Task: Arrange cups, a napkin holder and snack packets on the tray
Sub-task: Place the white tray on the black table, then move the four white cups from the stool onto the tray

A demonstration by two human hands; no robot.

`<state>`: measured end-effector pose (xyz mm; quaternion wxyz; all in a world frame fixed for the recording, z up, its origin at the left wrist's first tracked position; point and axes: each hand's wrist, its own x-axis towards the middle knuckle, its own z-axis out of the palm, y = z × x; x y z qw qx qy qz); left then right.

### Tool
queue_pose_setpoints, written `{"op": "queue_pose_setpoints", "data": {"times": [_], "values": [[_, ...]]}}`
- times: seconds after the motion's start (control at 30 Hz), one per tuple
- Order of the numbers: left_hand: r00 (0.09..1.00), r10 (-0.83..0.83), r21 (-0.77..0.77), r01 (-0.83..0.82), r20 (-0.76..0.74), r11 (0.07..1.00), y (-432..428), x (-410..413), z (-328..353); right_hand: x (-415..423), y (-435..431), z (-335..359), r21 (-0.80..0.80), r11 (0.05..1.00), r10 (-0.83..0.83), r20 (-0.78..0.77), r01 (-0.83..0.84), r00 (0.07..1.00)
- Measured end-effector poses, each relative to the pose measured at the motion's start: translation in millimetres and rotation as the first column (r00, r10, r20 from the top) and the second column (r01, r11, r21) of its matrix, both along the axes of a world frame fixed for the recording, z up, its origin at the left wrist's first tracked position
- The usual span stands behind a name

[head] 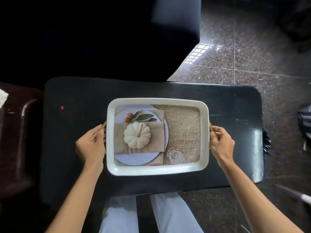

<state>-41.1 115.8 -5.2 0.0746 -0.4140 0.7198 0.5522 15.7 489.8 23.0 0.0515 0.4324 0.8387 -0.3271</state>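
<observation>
We see the left hand point(91, 143) with its fingers curled round the gold handle point(104, 125) on one short side of the white tray point(158, 170). The right hand point(222, 143) grips the matching handle point(211, 128) on the opposite side. The tray spans the gap between the two grips, over the black table point(75, 98); we cannot tell whether it rests there. Its floor bears a printed pumpkin picture point(137, 135), nearer the left grip.
</observation>
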Motion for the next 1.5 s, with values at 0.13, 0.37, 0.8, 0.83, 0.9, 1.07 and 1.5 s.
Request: {"op": "queue_pose_setpoints", "data": {"times": [0.13,0.37,0.8,0.83,0.9,1.07,1.5], "values": [[1.0,-0.023,0.001,0.023,0.019,1.0,26,4,-5,16,24,-5,-0.002,1.0,-0.025,0.01,0.025,1.0],[0.998,0.001,-0.035,0.001,0.056,0.999,48,13,-7,23,42,-19,-0.033,0.999,-0.006,0.009,0.006,1.0],[0.99,-0.012,-0.119,0.028,0.137,0.993,56,4,-13,12,49,-30,-0.04,0.998,0.041,0.02,-0.04,0.999],[0.991,-0.017,-0.121,0.034,0.135,0.992,56,3,-12,12,49,-32,-0.03,0.999,0.043,0.024,-0.042,0.999],[0.991,-0.044,-0.117,0.059,0.125,0.991,54,3,-12,12,47,-33,-0.018,0.999,0.041,0.033,-0.04,0.999],[0.949,-0.293,-0.192,0.311,0.119,0.931,40,13,-9,12,35,-23,0.19,0.974,0.11,0.066,-0.121,0.992],[0.878,-0.446,-0.811,0.385,0.174,0.441,-96,95,45,8,-237,10,0.246,0.352,0.913,0.124,-0.903,0.39]]}}
